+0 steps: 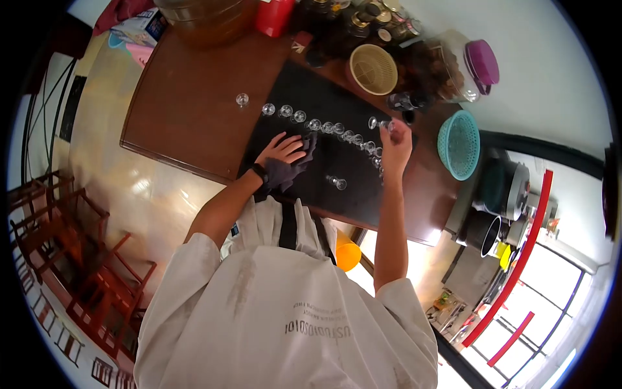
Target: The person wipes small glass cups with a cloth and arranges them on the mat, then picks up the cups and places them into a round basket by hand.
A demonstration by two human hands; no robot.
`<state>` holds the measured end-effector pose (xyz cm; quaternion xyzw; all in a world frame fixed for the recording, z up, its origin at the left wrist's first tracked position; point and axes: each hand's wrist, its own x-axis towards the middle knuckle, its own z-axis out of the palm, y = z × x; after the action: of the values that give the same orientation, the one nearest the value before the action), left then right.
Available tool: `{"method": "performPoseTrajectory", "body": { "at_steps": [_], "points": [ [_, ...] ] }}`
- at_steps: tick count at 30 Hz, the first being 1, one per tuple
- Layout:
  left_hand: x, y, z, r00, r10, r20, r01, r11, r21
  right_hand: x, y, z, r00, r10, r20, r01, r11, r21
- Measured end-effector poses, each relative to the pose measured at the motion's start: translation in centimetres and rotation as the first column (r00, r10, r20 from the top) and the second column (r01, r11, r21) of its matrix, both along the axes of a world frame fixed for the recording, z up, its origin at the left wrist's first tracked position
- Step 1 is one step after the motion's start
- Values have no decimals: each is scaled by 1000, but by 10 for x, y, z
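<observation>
My left hand point(282, 154) lies with its fingers spread over a dark grey cloth point(282, 174) at the near edge of the black mat point(295, 91). Raised to the right, my right hand point(396, 146) pinches a small clear stemmed glass point(373, 122), tilted on its side. A curved row of several similar little glasses point(315, 125) crosses the mat and bends towards me beneath my right hand. One glass point(337, 183) lies on its side nearer my body. Another glass point(242, 99) is on the brown wood, left of the mat.
The brown table point(188, 104) carries a beige basket point(373, 68), dark bottles and jars point(363, 19), a red container point(275, 16) and a large jar with a purple lid point(483, 61) at the back. A turquoise basket point(459, 144) sits right. Wooden chairs point(78, 259) are at left.
</observation>
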<state>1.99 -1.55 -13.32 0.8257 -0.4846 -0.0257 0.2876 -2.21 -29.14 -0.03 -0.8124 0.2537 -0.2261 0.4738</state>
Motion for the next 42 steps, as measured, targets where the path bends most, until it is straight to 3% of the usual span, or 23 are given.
{"method": "performPoseTrajectory", "body": {
  "at_steps": [6, 8, 9, 16, 20, 26, 32, 34, 36, 38, 42],
  "points": [
    [3, 0, -2, 1000, -15, -9, 16, 999, 33, 92, -25, -24, 997, 70, -20, -72, 985, -154],
    [3, 1, -5, 1000, -27, -6, 27, 1000, 14, 121, -32, -31, 994, 101, -49, -112, 899, -423],
    [3, 0, -2, 1000, -22, 4, 22, 1000, 3, 136, -39, -43, 994, 110, -27, -113, 933, -340],
    [8, -2, 12, 991, -28, -129, 35, 998, 48, 206, -62, -80, 972, 173, -160, -216, 924, -315],
    [9, -3, 10, 996, -9, -94, 13, 999, 39, 211, -66, -89, 955, 186, -231, -265, 885, -382],
    [10, -3, 12, 992, 7, -125, -4, 1000, 26, 201, -69, -88, 957, 230, -175, -276, 906, -320],
    [10, -1, 11, 994, 1, -112, 1, 1000, 26, 185, -54, -68, 994, 102, -48, -110, 970, -215],
    [11, -2, 11, 994, 13, -111, -12, 1000, 10, 168, -44, -56, 986, 32, -163, -97, 906, -412],
    [10, -1, 13, 993, 13, -117, -13, 1000, -1, 149, -39, -65, 983, 97, -153, -153, 898, -413],
    [12, 0, 17, 993, 20, -120, -21, 1000, -7, 133, -32, -67, 917, 214, -337, -388, 678, -625],
    [11, 0, 17, 992, 13, -123, -15, 1000, -19, 120, -37, -74, 902, 175, -396, -402, 674, -620]
  ]
}}
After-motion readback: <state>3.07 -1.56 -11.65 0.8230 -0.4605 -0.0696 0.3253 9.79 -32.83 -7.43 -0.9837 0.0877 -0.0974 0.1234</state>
